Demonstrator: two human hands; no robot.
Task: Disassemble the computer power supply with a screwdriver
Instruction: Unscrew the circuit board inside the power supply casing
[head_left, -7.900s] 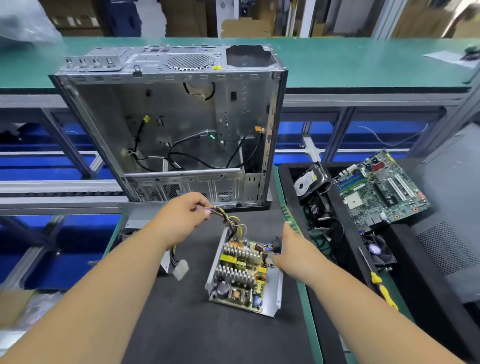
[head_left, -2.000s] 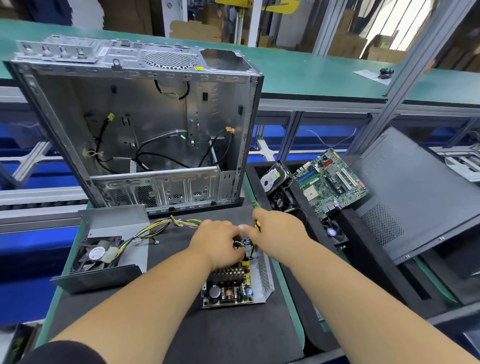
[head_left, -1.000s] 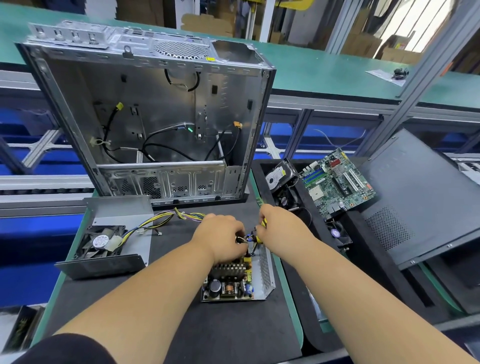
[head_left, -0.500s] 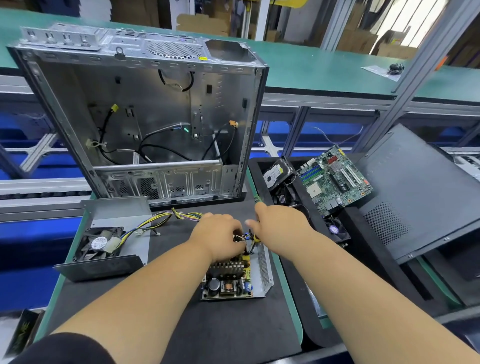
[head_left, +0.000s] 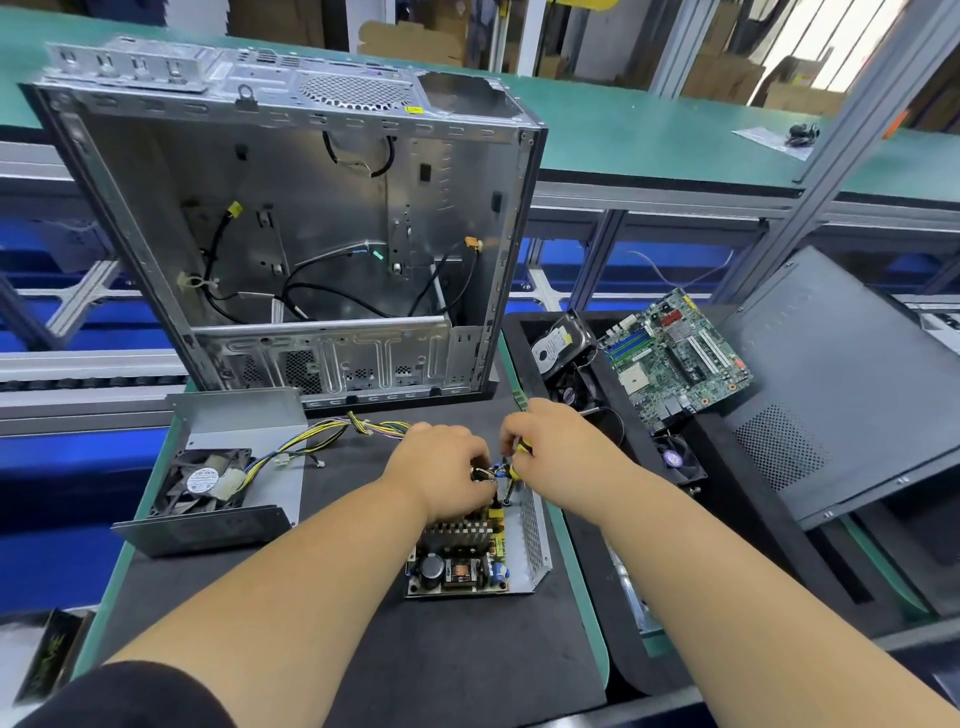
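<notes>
The opened power supply (head_left: 470, 564) lies on the black mat, its circuit board with heatsinks exposed inside a metal tray. My left hand (head_left: 441, 470) rests on the board's far end, fingers curled around the wires there. My right hand (head_left: 558, 447) grips a yellow-handled screwdriver (head_left: 511, 475), its tip standing down at the far right corner of the board. A yellow and black cable bundle (head_left: 332, 431) runs left from the board to the removed cover with its fan (head_left: 208, 480).
An empty computer case (head_left: 311, 234) stands upright behind the mat. To the right, a black tray (head_left: 587, 364) holds a hard drive (head_left: 558, 348), a motherboard (head_left: 675, 358) and a small fan (head_left: 678, 460). A dark side panel (head_left: 841, 379) leans at far right.
My right hand has taken the screwdriver from the right tray and brought it to the board. My left hand left the cable bundle and moved onto the board. Over the last second both hands stay nearly still.
</notes>
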